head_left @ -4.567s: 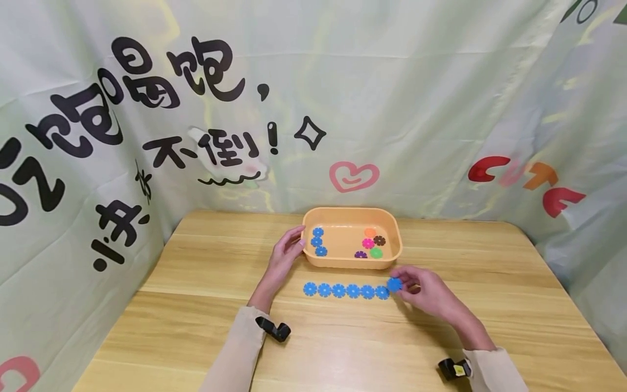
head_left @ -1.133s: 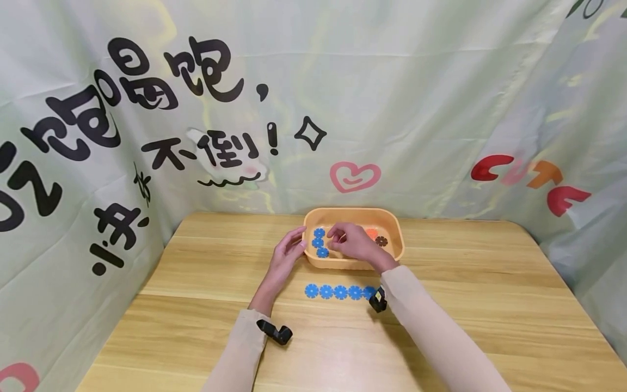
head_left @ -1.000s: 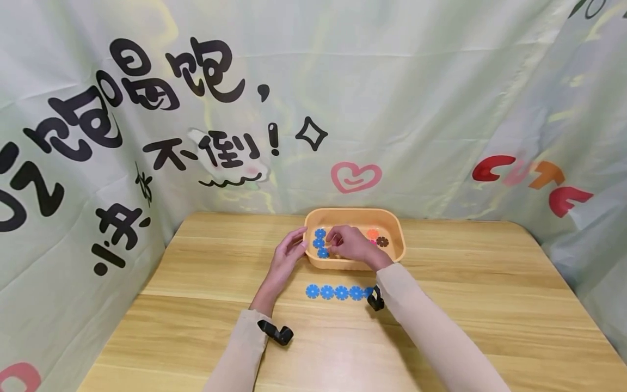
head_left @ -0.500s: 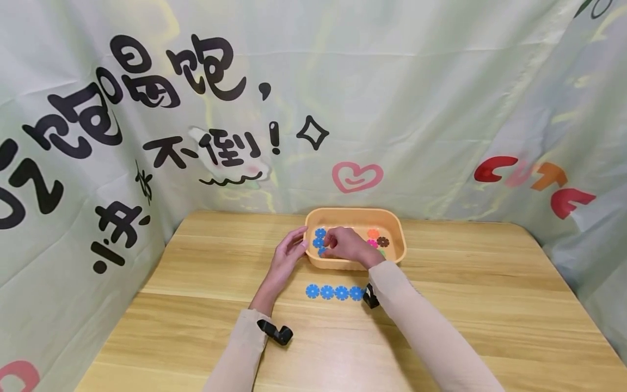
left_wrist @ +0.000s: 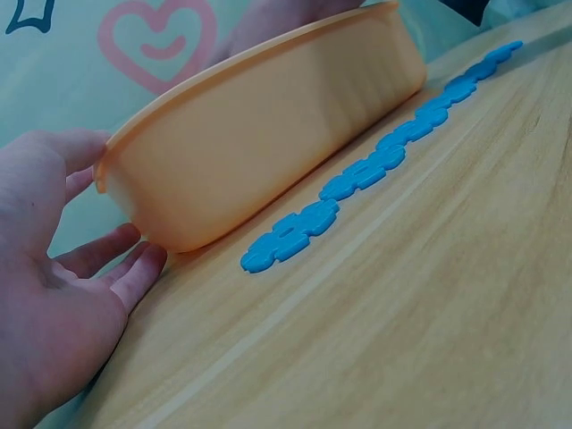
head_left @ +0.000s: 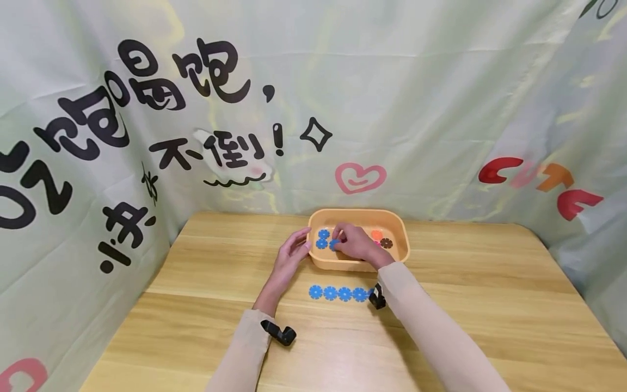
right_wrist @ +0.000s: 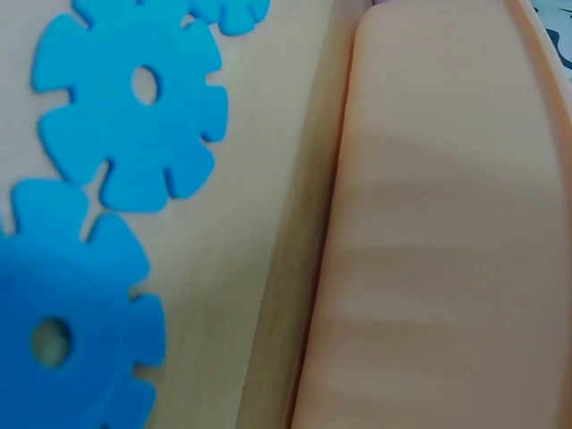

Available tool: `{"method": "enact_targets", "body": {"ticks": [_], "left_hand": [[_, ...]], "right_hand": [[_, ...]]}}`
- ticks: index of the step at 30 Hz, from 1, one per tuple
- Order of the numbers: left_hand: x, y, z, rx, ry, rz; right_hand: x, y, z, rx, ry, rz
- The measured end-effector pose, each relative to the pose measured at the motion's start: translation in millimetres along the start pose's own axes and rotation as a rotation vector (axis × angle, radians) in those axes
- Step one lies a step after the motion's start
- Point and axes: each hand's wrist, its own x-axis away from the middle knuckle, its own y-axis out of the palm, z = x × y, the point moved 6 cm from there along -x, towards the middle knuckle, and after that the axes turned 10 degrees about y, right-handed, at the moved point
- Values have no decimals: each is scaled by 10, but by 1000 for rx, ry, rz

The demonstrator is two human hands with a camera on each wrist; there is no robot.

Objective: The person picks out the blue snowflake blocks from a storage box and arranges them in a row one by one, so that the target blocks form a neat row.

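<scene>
1. Far left, a pale green cloth curtain (head_left: pixel 416 109) carries large black Chinese lettering (head_left: pixel 215 71) and meets the back edge of a light wood-grain table (head_left: pixel 186 316).
2. Next comes the beige left sleeve (head_left: pixel 241 351), with a small black camera (head_left: pixel 279 332) at its cuff.
3. The left hand (head_left: pixel 286 261) holds the left end of a peach-orange plastic tub (head_left: pixel 343 265), rectangular with rounded corners; its thumb and fingers bend against the rim and the outer wall.
4. In front of the tub, on the table, lies a straight row of flat blue plastic notched discs (head_left: pixel 345 291), each with a central hole, set edge to edge. The right wrist covers part of the row's right end in the head view.
5. Inside the tub, at its left, two more blue notched discs (head_left: pixel 322 239) lie one behind the other.
6. Just right of them, the right hand (head_left: pixel 356 243) reaches into the tub, its fingertips narrowed on a single blue notched disc (head_left: pixel 334 245).
7. Behind the tub, a pink heart (head_left: pixel 360 178) is printed on the curtain.
8. At the tub's right, an orange disc (head_left: pixel 376 234) and a dark brown notched disc (head_left: pixel 386 243) lie near each other; a pink piece is mostly hidden by the right hand.
9. Far right, the curtain bears colourful letters reading "CUTE" (head_left: pixel 553 177).
</scene>
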Motion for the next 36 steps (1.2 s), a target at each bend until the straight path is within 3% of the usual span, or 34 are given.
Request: {"method": "enact_targets", "body": {"ticks": [17,27,36], "left_hand": [[8,2,-20,-9,-21,10],[-3,6,-25,-4,-15,13],[-1,8,-19,-10,-15,13]], "right_hand": [[378,-314,49,-201,-59,132],[684,-415,-15,-268,-85,165],[880,-475,8,-408,-118,159]]}}
